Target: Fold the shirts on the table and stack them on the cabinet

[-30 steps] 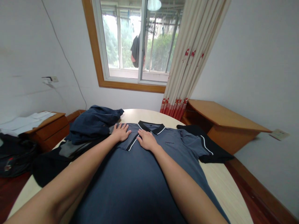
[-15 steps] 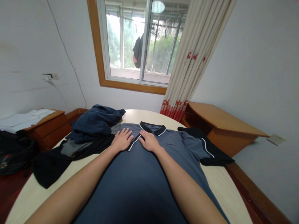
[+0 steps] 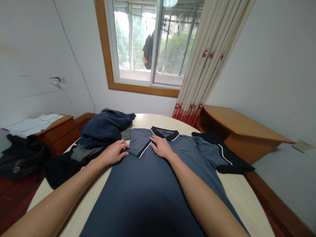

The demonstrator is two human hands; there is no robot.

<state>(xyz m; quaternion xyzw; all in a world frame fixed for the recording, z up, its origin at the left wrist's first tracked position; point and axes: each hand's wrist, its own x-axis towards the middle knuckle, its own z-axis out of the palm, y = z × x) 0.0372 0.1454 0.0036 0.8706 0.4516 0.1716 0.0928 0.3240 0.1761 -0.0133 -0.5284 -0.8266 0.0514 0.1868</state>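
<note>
A grey polo shirt [image 3: 148, 187] with a black, white-edged collar [image 3: 174, 135] lies spread on a round, pale table. Its left sleeve [image 3: 140, 141] is folded inward across the chest, and the black and white cuff runs diagonally. The right sleeve [image 3: 214, 153] extends outward. At the shirt's left edge, beside the folded sleeve, my left hand [image 3: 115, 152] rests with bent fingers and the thumb apart. My right hand [image 3: 161, 147] lies flat on the chest just below the collar, its fingertips by the sleeve's cuff.
Dark blue clothing [image 3: 105, 128] is heaped on the table's left, over black and grey garments. A black garment [image 3: 234, 163] lies under the right sleeve. A wooden desk [image 3: 244, 123] stands right, a drawer cabinet [image 3: 58, 131] and black bag [image 3: 22, 161] left.
My left hand has slid left off the folded sleeve to the shirt's edge, and its fingers have bent. My right hand stays below the collar. The view has shifted slightly.
</note>
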